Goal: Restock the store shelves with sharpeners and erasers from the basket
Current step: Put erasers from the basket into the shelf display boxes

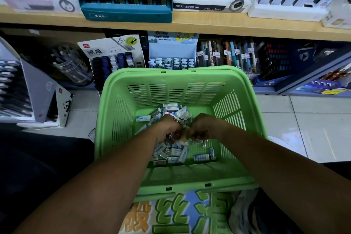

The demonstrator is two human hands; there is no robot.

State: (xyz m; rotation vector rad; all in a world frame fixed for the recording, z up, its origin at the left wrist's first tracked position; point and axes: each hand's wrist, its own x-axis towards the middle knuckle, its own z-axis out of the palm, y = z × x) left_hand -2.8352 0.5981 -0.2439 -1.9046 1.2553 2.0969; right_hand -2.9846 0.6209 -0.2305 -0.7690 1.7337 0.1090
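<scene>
Basket: a green slotted plastic basket [176, 80] is sitting on the floor in front of the shelves, open side up, with both forearms reaching down into it.
Erasers: small boxed erasers [171, 153] in white and blue sleeves, some reading "Campus", are lying loose in a heap across the basket bottom; one [143, 118] is lying apart near the left wall.
Sharpeners: cannot tell which of the small items in the heap are sharpeners.
Left hand: the left hand [167, 126] is curling its fingers over the middle of the heap and is gripping a small cluster of items; exactly what they are is blurred.
Right hand: the right hand [204, 126] is sitting just beside the left, fingers curled in, pinching a small pale wrapped piece [183, 139] between the two hands.
Lower shelf: a white Deli display card of lead cases [114, 57], a pale blue display box [171, 53] and a row of tagged pens [226, 55] are standing behind the basket.
Upper shelf: a wooden shelf board [209, 26] is carrying a teal tray [126, 12] and white boxes of slim packs.
Floor: pale tiles [313, 119] are showing to the right of the basket.
Near edge: a printed sheet with big green characters [182, 213] is lying just below the basket rim.
</scene>
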